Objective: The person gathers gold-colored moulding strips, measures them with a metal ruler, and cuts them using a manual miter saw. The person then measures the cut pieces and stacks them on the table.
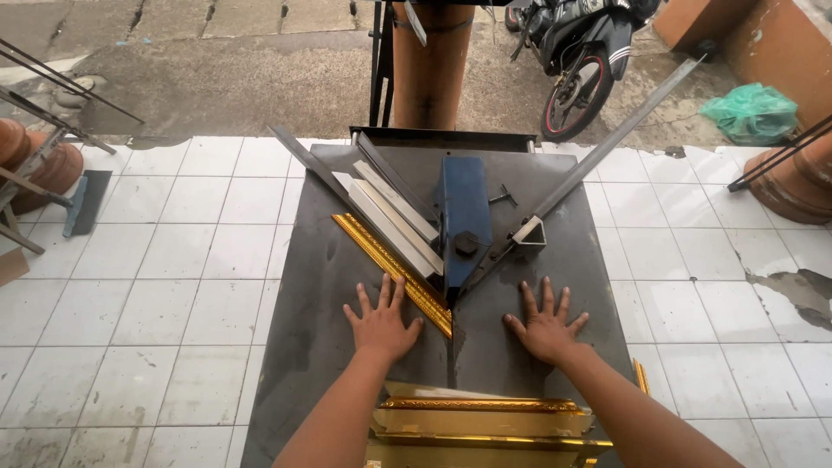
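The table (pixel 321 286) is dark grey. The long strip (pixel 392 270) by the left hand (pixel 381 322) is gold with a bumpy pattern. The strips (pixel 394 212) above it are white. The block (pixel 464 208) in the middle is blue. The frame pieces (pixel 481 423) near the arms are shiny gold. The floor (pixel 173 286) has white square tiles. The bag (pixel 752 111) is green.

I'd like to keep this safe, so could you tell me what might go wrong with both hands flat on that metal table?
The left hand lies against the gold moulding strip, close to the blue cutter head; fingers could get pinched if it moves. The right hand rests near the metal guide rail, whose edges may be sharp. Gold frame pieces stacked at the table's near edge could slide off.
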